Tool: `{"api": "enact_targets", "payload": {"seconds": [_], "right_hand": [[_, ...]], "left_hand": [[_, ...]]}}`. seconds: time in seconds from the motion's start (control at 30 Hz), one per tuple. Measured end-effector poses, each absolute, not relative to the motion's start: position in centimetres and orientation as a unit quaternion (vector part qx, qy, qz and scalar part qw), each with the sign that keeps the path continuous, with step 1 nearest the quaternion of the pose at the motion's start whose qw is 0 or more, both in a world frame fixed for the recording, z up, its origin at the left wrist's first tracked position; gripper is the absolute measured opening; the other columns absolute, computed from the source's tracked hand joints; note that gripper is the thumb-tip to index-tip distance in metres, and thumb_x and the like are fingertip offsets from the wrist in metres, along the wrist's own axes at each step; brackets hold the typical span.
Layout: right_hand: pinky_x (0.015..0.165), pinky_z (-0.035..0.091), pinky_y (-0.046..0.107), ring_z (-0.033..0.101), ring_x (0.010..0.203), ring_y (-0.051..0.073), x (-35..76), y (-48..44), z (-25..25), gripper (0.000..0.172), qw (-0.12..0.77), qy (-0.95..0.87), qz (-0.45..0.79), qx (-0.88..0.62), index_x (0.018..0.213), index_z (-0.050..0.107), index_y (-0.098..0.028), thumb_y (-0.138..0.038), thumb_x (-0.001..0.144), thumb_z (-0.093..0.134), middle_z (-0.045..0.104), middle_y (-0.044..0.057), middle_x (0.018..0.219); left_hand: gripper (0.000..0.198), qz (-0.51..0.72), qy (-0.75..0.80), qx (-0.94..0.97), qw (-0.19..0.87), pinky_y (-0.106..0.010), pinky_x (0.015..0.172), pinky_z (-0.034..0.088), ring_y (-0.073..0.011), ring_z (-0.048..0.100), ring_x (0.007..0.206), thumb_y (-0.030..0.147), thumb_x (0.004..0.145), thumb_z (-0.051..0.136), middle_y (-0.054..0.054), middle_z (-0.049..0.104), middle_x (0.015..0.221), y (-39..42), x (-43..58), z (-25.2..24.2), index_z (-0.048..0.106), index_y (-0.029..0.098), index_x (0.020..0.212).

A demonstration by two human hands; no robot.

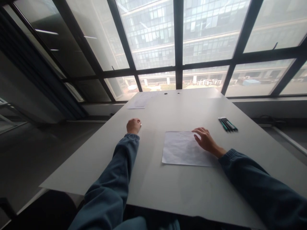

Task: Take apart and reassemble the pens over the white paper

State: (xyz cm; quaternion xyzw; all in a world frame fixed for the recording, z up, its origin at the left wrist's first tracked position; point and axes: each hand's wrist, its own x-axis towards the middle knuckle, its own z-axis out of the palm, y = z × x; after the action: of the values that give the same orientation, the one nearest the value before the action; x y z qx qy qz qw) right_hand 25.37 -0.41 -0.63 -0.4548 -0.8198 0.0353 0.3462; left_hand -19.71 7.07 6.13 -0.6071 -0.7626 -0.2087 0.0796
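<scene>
My left hand (pixel 133 126) is closed in a fist on the left half of the white table (pixel 153 185). A thin, shiny end of something shows at its right side, too small to name. My right hand (pixel 203 139) is over the upper right part of a white sheet of paper (pixel 179 148), its fingers bent and the thumb apart from them. Nothing shows between those fingers; whether they touch the paper I cannot tell. To the right of this hand several pens (pixel 227 124), black and green, lie side by side in a row.
More paper (pixel 139 101) lies at the table's far left corner. Two small dark spots (pixel 165 93) mark the far edge. Behind the table stand large framed windows (pixel 178 48). A dark curtain (pixel 48 70) hangs at left, and a black chair (pixel 45 209) is at lower left.
</scene>
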Motion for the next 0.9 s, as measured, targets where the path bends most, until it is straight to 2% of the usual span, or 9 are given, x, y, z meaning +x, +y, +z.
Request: {"api": "enact_targets", "payload": {"seconds": [0.17,0.37,0.67,0.9], "right_hand": [[0.097,0.041,0.045,0.058,0.109,0.028,25.4,-0.4,-0.7,0.023,0.343,-0.817,0.037,-0.463,0.106,0.067,-0.023,-0.022,0.092,0.048,0.068,0.009,0.112],[0.096,0.042,0.046,0.057,0.108,0.028,25.5,-0.6,-0.4,0.024,0.344,-0.813,0.041,-0.468,0.106,0.067,-0.023,-0.022,0.091,0.048,0.068,0.010,0.111],[0.096,0.045,0.045,0.058,0.106,0.027,25.7,-0.4,-0.8,0.024,0.353,-0.818,0.054,-0.451,0.106,0.067,-0.023,-0.021,0.091,0.049,0.067,0.009,0.110],[0.094,0.050,0.046,0.058,0.106,0.027,25.8,-0.1,-1.2,0.023,0.394,-0.819,0.045,-0.415,0.106,0.068,-0.021,-0.020,0.091,0.050,0.063,0.011,0.112]], "left_hand": [[0.023,-0.170,-0.811,-0.559,0.033,-0.031,0.078,0.050,-0.0254,0.067,0.095,0.039,0.079,0.067,-0.011,0.075,0.100,7.1,-22.4,4.9,0.076,0.022,0.092],[0.029,-0.155,-0.819,-0.552,0.018,-0.030,0.077,0.050,-0.0257,0.068,0.092,0.049,0.076,0.069,-0.012,0.075,0.095,7.7,-22.9,3.3,0.076,0.022,0.086],[0.026,-0.160,-0.818,-0.553,0.011,-0.032,0.078,0.049,-0.0270,0.068,0.095,0.043,0.082,0.065,-0.014,0.074,0.098,7.8,-22.5,3.1,0.075,0.020,0.090],[0.027,-0.152,-0.814,-0.561,0.028,-0.032,0.079,0.050,-0.0283,0.068,0.095,0.038,0.084,0.061,-0.016,0.074,0.098,7.8,-22.0,3.0,0.076,0.018,0.092]]}}
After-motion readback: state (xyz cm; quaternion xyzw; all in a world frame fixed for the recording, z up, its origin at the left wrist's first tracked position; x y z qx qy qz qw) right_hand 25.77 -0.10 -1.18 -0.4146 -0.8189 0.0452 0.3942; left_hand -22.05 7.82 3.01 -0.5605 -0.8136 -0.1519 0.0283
